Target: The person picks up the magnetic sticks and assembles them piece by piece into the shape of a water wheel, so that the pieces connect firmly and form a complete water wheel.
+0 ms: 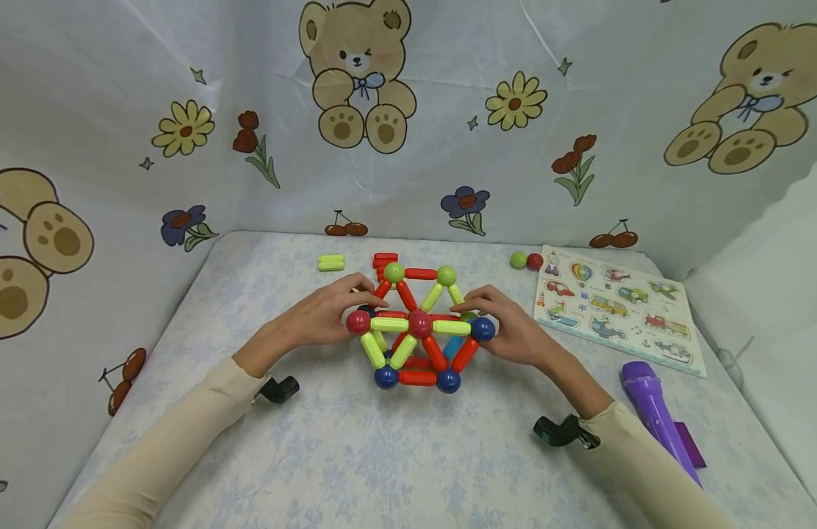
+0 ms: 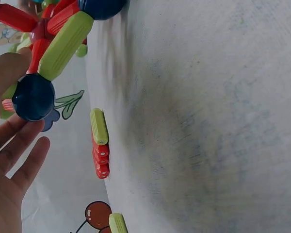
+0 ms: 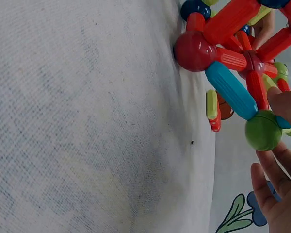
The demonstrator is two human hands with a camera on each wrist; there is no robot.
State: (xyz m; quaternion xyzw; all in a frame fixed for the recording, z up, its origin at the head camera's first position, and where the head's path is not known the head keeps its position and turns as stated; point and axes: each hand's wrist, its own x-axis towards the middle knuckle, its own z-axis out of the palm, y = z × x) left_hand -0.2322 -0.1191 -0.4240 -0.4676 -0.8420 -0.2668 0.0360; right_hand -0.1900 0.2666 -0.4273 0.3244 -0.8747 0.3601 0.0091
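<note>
Both hands hold a many-sided frame built from ball-and-stick construction toy pieces, with red and yellow-green rods joined by coloured balls. My left hand grips its left side; in the left wrist view the thumb lies over the frame beside a dark blue ball, fingers behind. On the opposite side my right hand grips it, and the right wrist view has the thumb and fingers around a green ball at the end of a light blue rod. Parts of the frame hide the fingertips in the head view.
Loose yellow-green rods and red rods lie behind the frame. A green ball and a red ball rest beside a picture board. At the right lies a purple toy microphone over a small purple object.
</note>
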